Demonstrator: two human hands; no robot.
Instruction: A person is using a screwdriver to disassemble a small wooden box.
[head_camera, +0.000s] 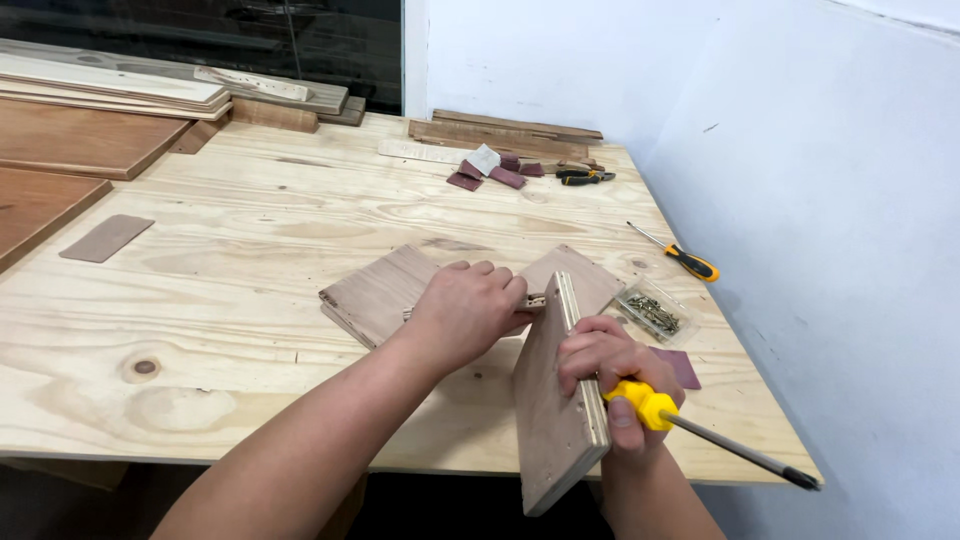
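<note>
My left hand (468, 312) rests closed on a flat plywood board (375, 292) and pinches a small metal hinge (536, 300) at the board's edge. My right hand (612, 372) grips a second plywood board (552, 410), held upright on edge against the flat ones. The same hand also holds a yellow-handled screwdriver (700, 432), its shaft pointing out to the right past the table edge. Another flat board (590, 278) lies behind the upright one.
A clear plastic box of screws (655, 314) sits right of the boards, a dark red sandpaper piece (682, 368) beside it. A second yellow screwdriver (684, 258) lies farther right. Sandpaper scraps (490, 168), pliers (585, 177) and stacked planks (110, 95) lie at the back. A white wall (830, 200) borders the table.
</note>
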